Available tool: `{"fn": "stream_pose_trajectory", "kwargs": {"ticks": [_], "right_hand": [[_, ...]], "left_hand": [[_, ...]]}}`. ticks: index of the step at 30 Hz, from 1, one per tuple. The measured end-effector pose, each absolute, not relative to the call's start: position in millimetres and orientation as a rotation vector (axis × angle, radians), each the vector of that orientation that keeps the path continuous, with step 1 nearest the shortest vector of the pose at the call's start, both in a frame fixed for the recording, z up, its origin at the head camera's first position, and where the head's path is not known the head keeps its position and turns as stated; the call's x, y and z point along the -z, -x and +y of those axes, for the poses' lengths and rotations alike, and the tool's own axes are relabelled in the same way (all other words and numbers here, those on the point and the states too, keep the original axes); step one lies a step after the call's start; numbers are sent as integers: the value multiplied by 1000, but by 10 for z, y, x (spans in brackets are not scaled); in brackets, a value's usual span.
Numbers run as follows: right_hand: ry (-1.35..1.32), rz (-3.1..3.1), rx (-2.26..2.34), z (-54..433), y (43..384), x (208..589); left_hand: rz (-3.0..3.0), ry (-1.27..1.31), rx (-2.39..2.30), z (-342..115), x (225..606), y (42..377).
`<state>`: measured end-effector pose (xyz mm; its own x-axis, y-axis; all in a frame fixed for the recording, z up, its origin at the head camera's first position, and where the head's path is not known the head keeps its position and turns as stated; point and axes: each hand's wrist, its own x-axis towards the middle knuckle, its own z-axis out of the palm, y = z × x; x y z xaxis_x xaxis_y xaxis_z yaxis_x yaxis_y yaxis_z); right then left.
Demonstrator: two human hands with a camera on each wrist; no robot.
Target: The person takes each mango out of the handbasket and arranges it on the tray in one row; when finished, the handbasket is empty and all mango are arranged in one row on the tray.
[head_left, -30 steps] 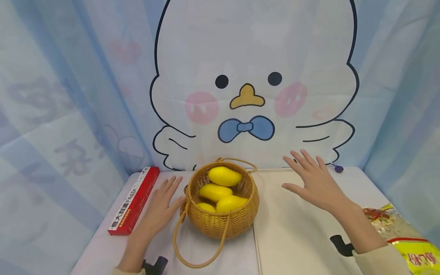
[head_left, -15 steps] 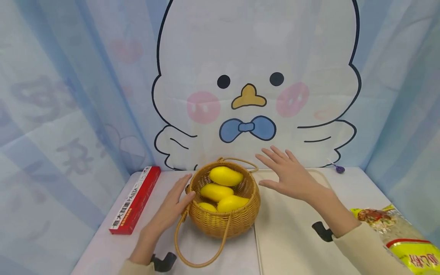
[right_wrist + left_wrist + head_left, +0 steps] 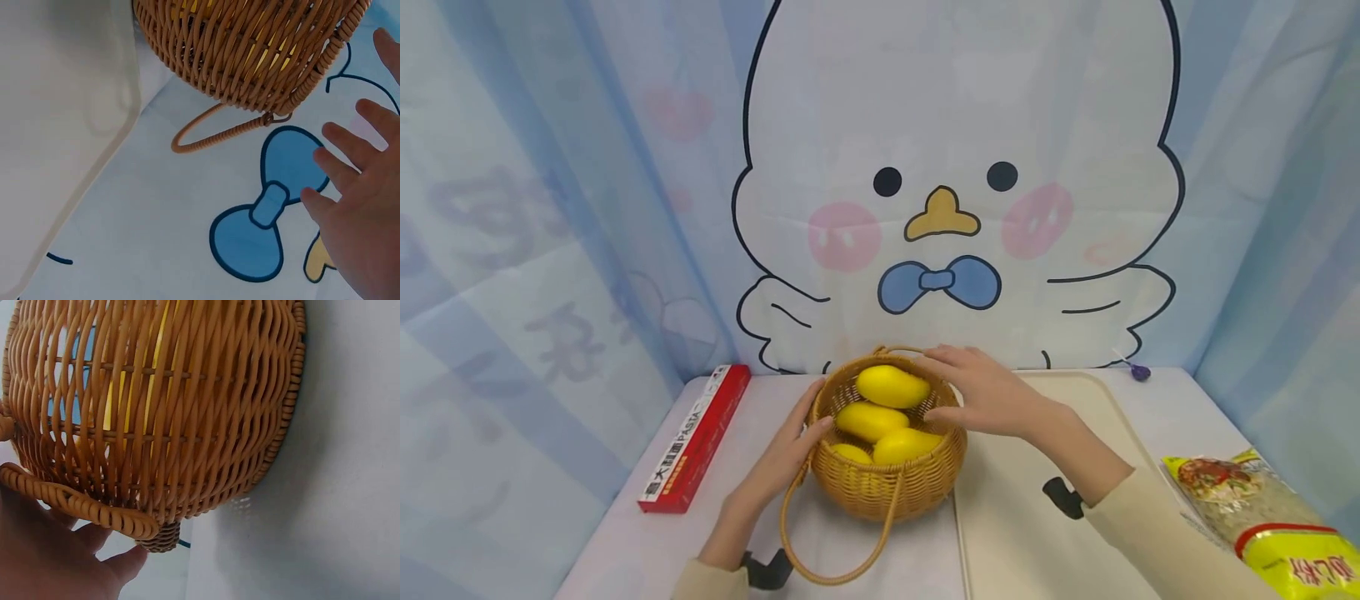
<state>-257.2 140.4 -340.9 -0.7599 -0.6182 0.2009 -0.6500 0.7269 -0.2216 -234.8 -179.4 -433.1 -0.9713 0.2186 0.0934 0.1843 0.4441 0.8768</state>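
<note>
A round wicker basket stands upright on the table, with several yellow mangoes inside. One of its rope handles lies toward the front, the other at the back. My left hand is at the basket's left side, thumb near the rim. In the left wrist view, the fingers reach the lug where the handle joins the wicker. Over the right rim is my right hand, its fingers spread and extended. The right wrist view shows these fingers apart from the basket wall.
A red pasta box lies at the left. Right of the basket is a cream tray, partly under the right forearm. A noodle bag lies at the right edge, and a small purple item at the back. Printed curtains enclose the table.
My right hand has moved left and down from over the tray to the basket's right rim. My left hand has moved slightly right, up to the basket's side. The basket has stayed in place.
</note>
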Motion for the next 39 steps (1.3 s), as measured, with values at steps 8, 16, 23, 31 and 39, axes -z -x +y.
{"fn": "stream_pose_trajectory", "kwargs": {"ticks": [8,16,23,31,39], "right_hand": [[-1109,-2957,-466,1146,2653,3492],[-1206,-3045,-479,946,2658,3581],[-1271,-3140,-451,815,2669,3599],[-1225,-3259,-377,712,2711,3620],[-1138,-3376,-331,651,2759,3646]], "left_hand": [[2586,-364,-1685,-1781,4382,2362],[2563,-356,-1720,-1761,4388,2357],[2557,-353,-1733,-1772,4400,2349],[2551,-347,-1735,-1773,4410,2369],[2560,-358,-1725,-1766,4415,2373]]}}
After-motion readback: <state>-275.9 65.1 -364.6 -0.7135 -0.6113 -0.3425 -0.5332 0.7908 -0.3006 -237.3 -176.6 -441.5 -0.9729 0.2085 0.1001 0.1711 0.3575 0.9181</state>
